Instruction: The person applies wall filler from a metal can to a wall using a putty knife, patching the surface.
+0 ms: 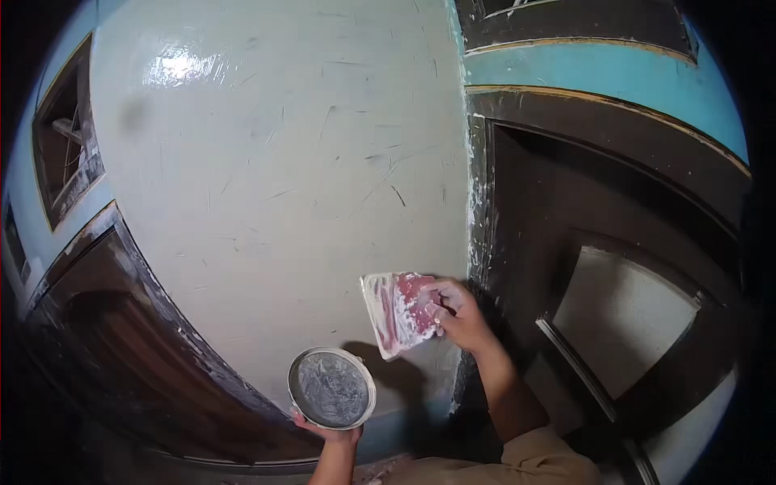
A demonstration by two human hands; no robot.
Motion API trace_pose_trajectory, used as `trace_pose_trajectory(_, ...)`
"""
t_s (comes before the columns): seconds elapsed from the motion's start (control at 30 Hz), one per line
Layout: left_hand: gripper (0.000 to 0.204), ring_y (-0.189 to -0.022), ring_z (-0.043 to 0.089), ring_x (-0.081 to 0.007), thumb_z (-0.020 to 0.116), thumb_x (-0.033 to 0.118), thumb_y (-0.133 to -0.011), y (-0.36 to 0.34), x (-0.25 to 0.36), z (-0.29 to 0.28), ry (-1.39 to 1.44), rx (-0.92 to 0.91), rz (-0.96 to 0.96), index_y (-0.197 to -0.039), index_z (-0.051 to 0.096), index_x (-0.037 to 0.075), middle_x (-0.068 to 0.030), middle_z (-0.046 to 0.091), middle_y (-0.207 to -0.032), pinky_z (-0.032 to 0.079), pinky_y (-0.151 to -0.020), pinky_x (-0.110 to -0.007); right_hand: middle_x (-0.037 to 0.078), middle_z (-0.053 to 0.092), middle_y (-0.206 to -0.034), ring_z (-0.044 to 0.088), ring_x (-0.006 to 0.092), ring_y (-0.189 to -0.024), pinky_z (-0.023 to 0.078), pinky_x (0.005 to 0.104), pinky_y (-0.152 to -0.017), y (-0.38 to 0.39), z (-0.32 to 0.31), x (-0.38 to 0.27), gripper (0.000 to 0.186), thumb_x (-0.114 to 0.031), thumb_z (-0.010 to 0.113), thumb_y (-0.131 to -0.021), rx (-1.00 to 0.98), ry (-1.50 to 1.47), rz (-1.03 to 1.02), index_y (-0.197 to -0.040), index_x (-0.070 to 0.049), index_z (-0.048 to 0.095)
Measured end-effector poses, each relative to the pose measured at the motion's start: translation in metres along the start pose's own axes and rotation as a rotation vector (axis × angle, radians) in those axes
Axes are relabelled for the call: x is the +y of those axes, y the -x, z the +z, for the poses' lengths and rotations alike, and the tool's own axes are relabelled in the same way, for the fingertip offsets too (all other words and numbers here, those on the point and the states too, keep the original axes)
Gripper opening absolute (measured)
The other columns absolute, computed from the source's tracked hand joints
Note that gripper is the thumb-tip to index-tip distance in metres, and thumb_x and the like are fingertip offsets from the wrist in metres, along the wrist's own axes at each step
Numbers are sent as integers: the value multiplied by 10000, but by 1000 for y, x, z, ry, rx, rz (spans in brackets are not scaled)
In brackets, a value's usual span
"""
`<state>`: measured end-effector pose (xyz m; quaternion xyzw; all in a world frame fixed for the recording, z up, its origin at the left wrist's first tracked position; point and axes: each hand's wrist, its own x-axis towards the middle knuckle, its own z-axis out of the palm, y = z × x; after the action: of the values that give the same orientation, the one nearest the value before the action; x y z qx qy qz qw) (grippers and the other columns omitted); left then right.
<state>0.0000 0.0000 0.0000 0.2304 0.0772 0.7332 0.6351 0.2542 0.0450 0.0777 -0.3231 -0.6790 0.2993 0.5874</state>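
Observation:
My right hand (459, 314) is closed on a red, flat putty spreader (414, 301), pinching its right edge. White putty is smeared thickly over the spreader's left side and in lumps across its middle. Lower and to the left, my left hand (327, 428) supports a round, shallow pan (332, 388) from below, fingers curled at its rim. Grey-white residue coats the pan's inside. Both things are held in front of a pale wall (283, 267) marked with dark scratches and streaks; the spreader appears apart from the pan.
A brown wooden door (137, 339) in a paint-smeared frame stands at the left. On the right is a dark door frame (481, 202) edged with white putty, under a turquoise wall band (582, 65). A pale panel (622, 303) and a metal bar (575, 368) lie beyond my right arm.

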Motion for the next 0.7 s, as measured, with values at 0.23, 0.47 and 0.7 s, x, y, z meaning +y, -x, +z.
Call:
trace_pose_trajectory(0.23, 898, -1250, 493, -390, 401, 771, -791, -9, 2, -8, 64, -41, -17, -1441, 391, 151, -135, 460, -1412, 434, -1025, -556, 21, 586, -945, 541, 70, -863, 467, 232, -796, -27, 0, -15, 226, 95, 554, -859, 260, -116, -77, -1051, -8, 614)
trace_pose_trajectory(0.47, 884, -1288, 465, -369, 401, 772, -791, -1, 0, 2, -45, -11, 26, -1447, 389, 179, -99, 440, -1443, 421, -1044, -553, 17, 619, -921, 542, 61, -764, 462, 216, -631, -90, -5, -47, 202, 7, 498, -946, 429, -150, -100, -1088, -12, 641)
trace_pose_trajectory(0.7, 874, -1295, 459, -360, 394, 770, -794, 1, 1, -13, -35, -85, 54, -1449, 388, 191, -84, 436, -1449, 420, -1045, -550, 26, 578, -827, 520, 70, -576, 442, 223, -520, -55, -5, 8, 200, 14, 496, -945, 484, -106, 26, -1093, 14, 630)
